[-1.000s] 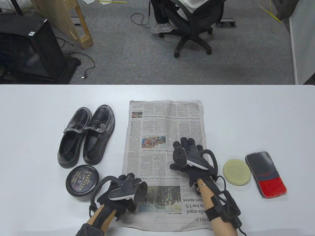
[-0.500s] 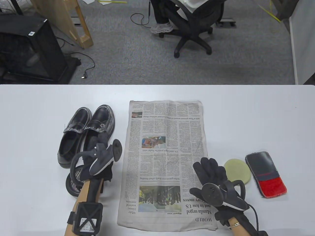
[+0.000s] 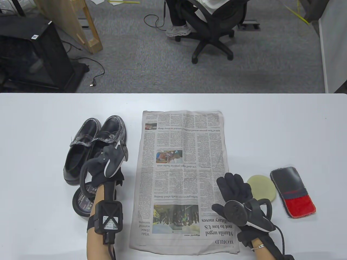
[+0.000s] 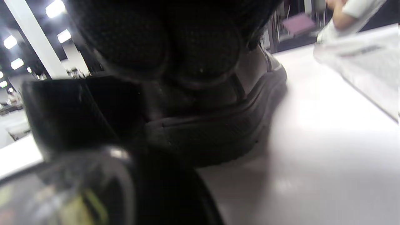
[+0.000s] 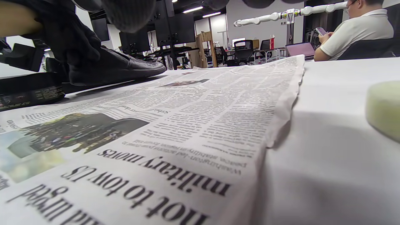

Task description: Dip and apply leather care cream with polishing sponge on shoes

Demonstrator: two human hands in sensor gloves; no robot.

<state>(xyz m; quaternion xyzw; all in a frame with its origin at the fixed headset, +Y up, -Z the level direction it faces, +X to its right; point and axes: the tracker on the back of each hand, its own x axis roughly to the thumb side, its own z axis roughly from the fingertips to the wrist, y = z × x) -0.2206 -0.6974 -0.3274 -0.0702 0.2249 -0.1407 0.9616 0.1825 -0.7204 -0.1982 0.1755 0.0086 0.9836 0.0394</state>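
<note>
Two black loafers stand at the table's left, the left shoe and the right shoe. My left hand is over the right shoe's opening, and in the left wrist view its fingers curl against that shoe. The black cream tin sits closed in front of the shoes, partly under my left forearm. The round yellow sponge lies right of the newspaper. My right hand lies flat, fingers spread, on the paper's right edge beside the sponge. The right wrist view shows the sponge close by.
A black and red polishing cloth lies right of the sponge. The white table runs to its far edge, with grey floor and an office chair beyond it.
My left hand moved from the newspaper's lower left corner up to the right shoe. My right hand drew back from the paper's middle to its right edge by the sponge.
</note>
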